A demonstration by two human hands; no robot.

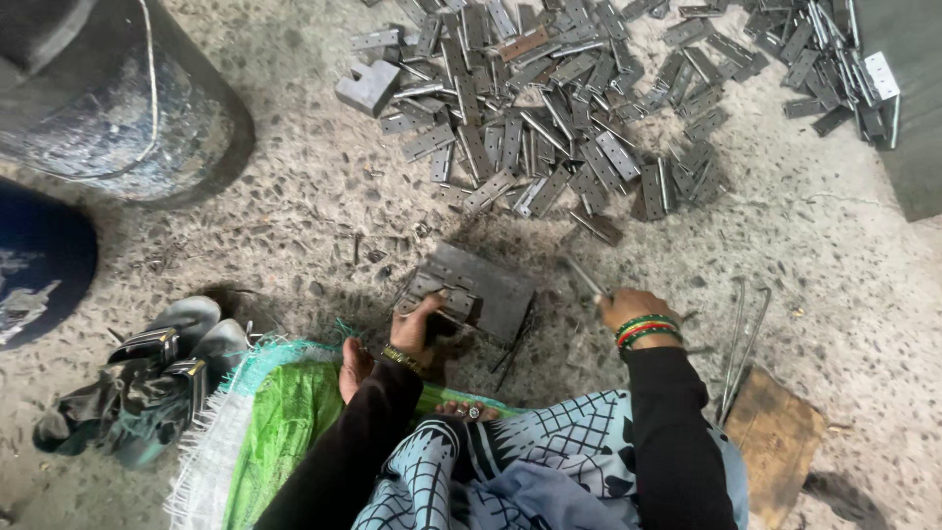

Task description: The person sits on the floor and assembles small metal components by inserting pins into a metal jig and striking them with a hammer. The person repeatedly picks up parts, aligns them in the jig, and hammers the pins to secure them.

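Note:
I sit on the ground before a dark metal block (496,285). On its near left edge lies a grey steel hinge (439,290), and my left hand (416,329) presses on it with fingers and thumb. My right hand (636,306), with red and green bangles at the wrist, is closed around a thin metal rod (584,276) that points up and left toward the block. A big heap of loose hinge plates (549,108) covers the floor beyond the block.
A dark round drum (118,108) stands at the top left. Black sandals (162,358) lie at the left beside a green woven mat (285,422). A wooden board (775,442) and long thin rods (741,344) lie at the right. A grey steel angle piece (368,88) sits by the heap.

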